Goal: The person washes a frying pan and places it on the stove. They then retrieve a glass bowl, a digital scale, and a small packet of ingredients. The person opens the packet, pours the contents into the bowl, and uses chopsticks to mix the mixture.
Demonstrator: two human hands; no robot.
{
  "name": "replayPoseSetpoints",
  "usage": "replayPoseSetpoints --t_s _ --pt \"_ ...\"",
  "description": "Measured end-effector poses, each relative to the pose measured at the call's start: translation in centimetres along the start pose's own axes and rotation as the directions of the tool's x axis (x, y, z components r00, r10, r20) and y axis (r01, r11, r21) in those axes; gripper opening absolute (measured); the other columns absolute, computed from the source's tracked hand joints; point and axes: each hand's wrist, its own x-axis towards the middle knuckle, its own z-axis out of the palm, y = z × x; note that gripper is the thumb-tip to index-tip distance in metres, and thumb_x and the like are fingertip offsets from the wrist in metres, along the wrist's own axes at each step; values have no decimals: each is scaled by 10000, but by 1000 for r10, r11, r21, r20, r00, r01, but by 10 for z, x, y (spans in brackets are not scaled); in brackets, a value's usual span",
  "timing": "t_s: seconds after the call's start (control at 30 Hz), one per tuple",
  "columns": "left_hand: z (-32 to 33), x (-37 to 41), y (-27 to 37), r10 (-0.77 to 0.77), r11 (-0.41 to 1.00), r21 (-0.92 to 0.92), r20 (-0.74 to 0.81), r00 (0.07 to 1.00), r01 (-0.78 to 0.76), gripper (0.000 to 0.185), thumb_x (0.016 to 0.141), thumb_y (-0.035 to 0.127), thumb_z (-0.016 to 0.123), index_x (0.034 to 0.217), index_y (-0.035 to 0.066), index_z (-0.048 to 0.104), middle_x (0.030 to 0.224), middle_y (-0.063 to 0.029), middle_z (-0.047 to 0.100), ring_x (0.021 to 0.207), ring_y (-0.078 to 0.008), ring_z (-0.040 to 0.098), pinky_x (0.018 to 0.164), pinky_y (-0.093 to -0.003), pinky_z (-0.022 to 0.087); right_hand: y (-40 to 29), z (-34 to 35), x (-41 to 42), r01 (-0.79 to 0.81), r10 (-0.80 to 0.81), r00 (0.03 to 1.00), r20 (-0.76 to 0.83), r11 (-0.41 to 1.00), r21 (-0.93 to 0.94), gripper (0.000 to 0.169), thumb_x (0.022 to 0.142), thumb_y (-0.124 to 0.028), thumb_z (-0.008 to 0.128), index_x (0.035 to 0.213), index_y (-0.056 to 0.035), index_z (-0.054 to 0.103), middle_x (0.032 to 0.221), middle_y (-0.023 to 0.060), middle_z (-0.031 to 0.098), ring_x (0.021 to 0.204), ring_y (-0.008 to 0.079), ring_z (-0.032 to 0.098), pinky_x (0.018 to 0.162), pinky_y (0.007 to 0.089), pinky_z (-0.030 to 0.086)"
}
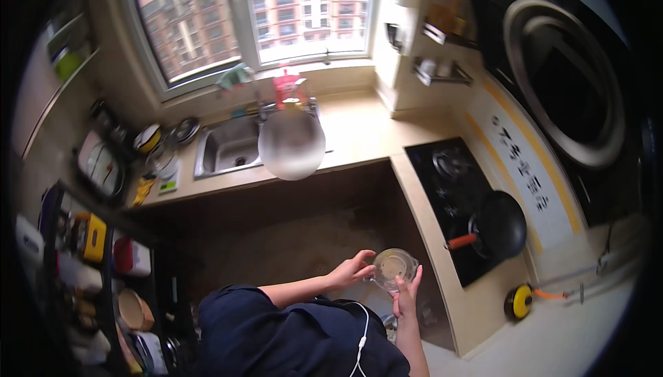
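Observation:
A clear, round, see-through bowl or pot (394, 268), apparently glass, is held in front of my body, over the floor beside the counter's inner corner. My right hand (407, 291) grips its right and lower rim, with the fingers spread along the side. At its left side, my left hand (357, 269) has its fingers curled at a small clear projection that looks like a handle. Whether anything lies inside the bowl cannot be told.
To the right, a black wok (501, 224) with a wooden handle sits on the black gas hob (450, 185). Ahead is a steel sink (228, 144), partly covered by a blurred round patch. A digital scale (170, 183) lies left of it. A loaded black shelf rack (106, 294) stands at left.

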Motion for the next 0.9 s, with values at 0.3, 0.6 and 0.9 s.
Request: replayPoseSetpoints --t_s 0.3,0.6,0.9 --pt "-209 -65 -56 -85 952 -269 -685 723 -143 515 948 146 531 1432 77 371 627 55 494 555 -17 442 514 -193 397 83 277 103 -130 260 850 459 947 -295 992 827 -382 699 1491 -252 -27 1481 124 234 1326 337 329 936 576 408" --pt "-393 -211 -103 -15 998 -21 -994 112 -56 476 945 158 552 1372 -9 424 682 71 508 596 10 376 539 -170 336 214 482 209 -44 544 417 728 812 -582 739 899 -621 425 1463 -169 273 1431 140 395 1193 233 489 991 376 402" --pt "-436 -267 -133 -170 984 -141 -919 -357 -107 430 930 120 580 1334 9 483 644 90 470 543 7 380 494 -176 315 299 588 328 124 581 451 678 711 -692 362 947 -316 570 1213 -71 592 988 41 664 815 113 635 749 261 525"
